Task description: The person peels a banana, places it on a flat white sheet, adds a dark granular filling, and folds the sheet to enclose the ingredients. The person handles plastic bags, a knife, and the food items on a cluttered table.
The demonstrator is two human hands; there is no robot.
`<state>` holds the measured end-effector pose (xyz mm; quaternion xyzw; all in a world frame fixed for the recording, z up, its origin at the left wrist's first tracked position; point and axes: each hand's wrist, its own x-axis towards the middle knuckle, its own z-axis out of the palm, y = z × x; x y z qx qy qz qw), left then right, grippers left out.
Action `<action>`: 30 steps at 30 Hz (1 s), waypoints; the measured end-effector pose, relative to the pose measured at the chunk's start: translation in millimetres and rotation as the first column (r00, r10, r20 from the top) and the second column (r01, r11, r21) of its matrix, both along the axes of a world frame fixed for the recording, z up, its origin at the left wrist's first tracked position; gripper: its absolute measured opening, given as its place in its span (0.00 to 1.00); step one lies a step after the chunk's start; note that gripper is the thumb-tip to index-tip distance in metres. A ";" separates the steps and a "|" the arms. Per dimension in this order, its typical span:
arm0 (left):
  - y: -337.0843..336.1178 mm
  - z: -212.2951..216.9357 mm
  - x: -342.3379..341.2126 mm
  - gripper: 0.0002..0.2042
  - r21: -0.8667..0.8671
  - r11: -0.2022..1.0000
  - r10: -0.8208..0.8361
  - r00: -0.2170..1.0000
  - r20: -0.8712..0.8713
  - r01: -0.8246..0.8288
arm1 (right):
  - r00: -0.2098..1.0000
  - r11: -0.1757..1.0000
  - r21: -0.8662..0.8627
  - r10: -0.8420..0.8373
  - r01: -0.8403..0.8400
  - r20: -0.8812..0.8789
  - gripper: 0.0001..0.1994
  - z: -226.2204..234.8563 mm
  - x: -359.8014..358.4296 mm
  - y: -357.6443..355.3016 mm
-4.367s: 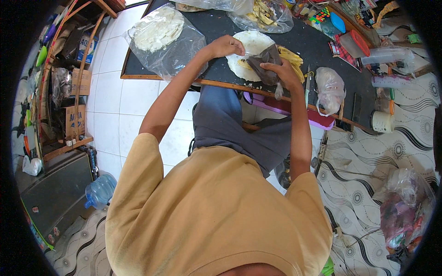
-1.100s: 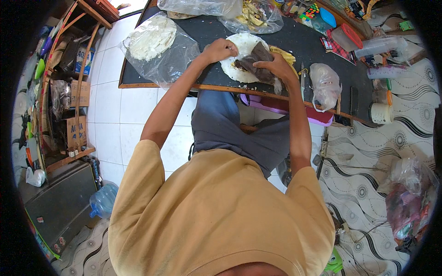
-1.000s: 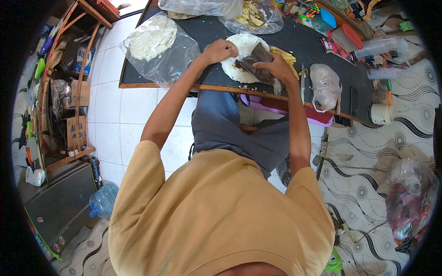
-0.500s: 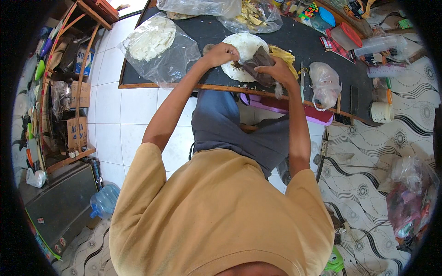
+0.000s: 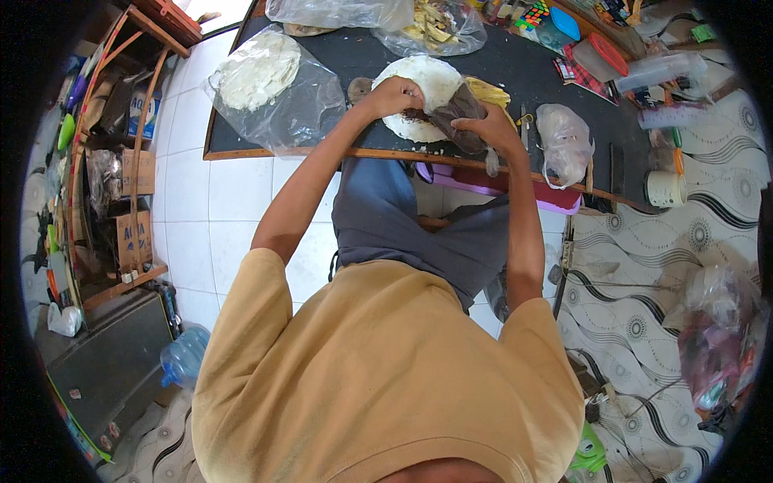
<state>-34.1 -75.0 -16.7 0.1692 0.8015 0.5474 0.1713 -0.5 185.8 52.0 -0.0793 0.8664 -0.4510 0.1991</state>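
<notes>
A round white sheet, thin like a wrapper, lies at the near edge of the dark table. Over its left part is my left hand, fingers curled together above a small heap of dark brown crumbs; whether any are pinched in them is hidden. My right hand grips a dark brown plastic bag, tilted over the right side of the sheet. Yellow strips lie just beyond that hand. To the left, more white round sheets are stacked on clear plastic.
A knife and a knotted clear bag are right of my right hand. At the back sit a bag of yellow strips and a red-lidded container. The table's wooden edge runs before me; a purple tub stands below.
The dark crumbs on the white sheet look like a larger, darker heap. My left hand has shifted slightly over them, while my right hand still holds the bag in nearly the same place.
</notes>
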 end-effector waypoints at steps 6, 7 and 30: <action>5.8 3.0 -5.0 0.05 -0.007 1.000 -0.019 0.998 -0.067 0.018 | 0.999 0.999 0.028 -0.014 0.015 -0.031 0.29 3.2 0.8 1.2; 6.1 4.8 -5.4 0.06 0.003 1.000 -0.003 0.997 -0.074 0.003 | 0.999 1.000 0.023 -0.019 0.020 -0.044 0.29 3.5 0.6 -0.7; 34.6 15.2 -13.7 0.09 -0.097 0.995 -0.050 0.984 -0.171 0.034 | 0.979 0.984 -0.059 -0.171 0.166 -0.112 0.38 -27.1 13.4 24.6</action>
